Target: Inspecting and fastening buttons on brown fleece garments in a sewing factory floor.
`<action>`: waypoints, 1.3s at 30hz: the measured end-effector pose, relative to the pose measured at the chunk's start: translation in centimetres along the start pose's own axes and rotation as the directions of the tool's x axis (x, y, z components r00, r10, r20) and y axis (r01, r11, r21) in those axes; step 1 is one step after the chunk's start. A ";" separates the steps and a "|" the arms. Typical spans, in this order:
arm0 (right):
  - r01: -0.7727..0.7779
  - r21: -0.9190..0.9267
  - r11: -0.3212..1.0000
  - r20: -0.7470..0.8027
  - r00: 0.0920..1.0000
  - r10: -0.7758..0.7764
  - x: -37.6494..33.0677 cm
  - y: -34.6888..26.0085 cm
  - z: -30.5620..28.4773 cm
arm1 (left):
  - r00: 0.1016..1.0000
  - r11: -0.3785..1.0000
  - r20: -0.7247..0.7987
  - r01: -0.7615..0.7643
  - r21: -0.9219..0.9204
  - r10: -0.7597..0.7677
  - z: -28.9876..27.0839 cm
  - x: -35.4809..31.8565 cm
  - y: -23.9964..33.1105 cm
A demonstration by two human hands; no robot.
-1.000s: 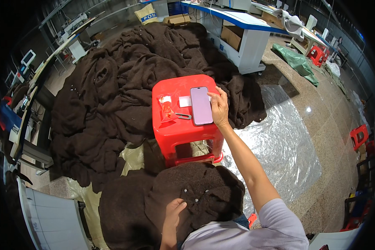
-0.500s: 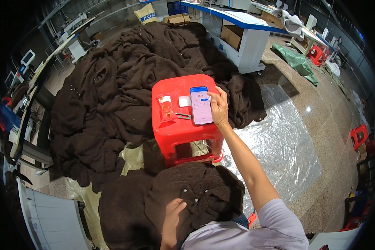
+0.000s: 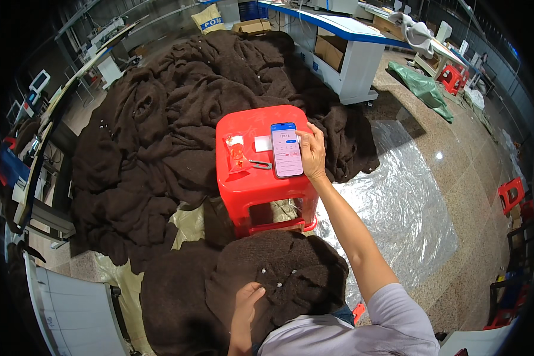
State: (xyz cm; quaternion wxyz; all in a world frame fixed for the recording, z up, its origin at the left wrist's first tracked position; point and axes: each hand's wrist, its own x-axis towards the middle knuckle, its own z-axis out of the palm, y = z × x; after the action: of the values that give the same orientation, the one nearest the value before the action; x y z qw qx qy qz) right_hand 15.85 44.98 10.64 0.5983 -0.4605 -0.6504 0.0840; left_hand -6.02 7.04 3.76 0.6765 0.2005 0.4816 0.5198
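A phone (image 3: 286,155) with a lit screen lies on the red plastic stool (image 3: 234,188). At the phone's upper right edge is my right hand (image 3: 312,151), one digit reaching onto the screen and the others loosely bent and apart. Brown knitted fabric (image 3: 219,267) covers my lap, with several small pale, shiny pieces (image 3: 279,285) on it. Over that fabric my left hand (image 3: 247,299) is closed in a pinch; what is between the fingertips is too small to make out. Thread snips (image 3: 260,165), a clear packet with red contents (image 3: 238,159) and a white card (image 3: 262,144) lie left of the phone.
A big heap of brown fabric (image 3: 178,113) surrounds the stool's far and left sides. Clear plastic sheeting (image 3: 397,207) spreads over the floor at right. A white cabinet (image 3: 362,68) with a blue-edged top stands behind; a white panel (image 3: 71,302) is near left.
More lines and a small picture have appeared on the lower part of the phone screen. Both hands stay in nearly the same place.
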 end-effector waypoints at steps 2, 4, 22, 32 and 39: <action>0.003 -0.002 1.000 0.001 1.000 -0.003 0.0 0.0 0.0 | 1.000 1.000 0.000 -0.001 0.001 0.001 0.0 0.0 0.0; -0.003 0.010 1.000 -0.002 1.000 0.003 0.0 -0.1 0.0 | 1.000 1.000 0.004 0.001 -0.003 -0.001 0.0 0.0 0.0; -0.063 0.017 0.998 -0.013 0.998 0.063 -0.2 0.2 -0.2 | 1.000 1.000 0.009 0.018 -0.003 -0.018 -0.3 0.2 -0.2; -0.164 0.124 0.979 0.412 0.906 0.099 -1.8 -1.8 -3.6 | 0.999 0.999 0.036 -0.009 -0.054 0.011 -0.6 0.2 -0.3; -0.111 0.112 0.988 0.459 0.887 0.048 -1.8 -2.2 -4.0 | 0.998 0.998 0.049 -0.024 -0.051 0.027 -0.6 0.2 -0.5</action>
State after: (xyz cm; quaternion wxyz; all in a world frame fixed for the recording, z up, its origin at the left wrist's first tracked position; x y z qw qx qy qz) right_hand 17.90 40.74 11.95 0.4554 -0.4127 -0.7457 0.2575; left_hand -6.32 6.86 3.02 0.6863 0.2023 0.4488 0.5353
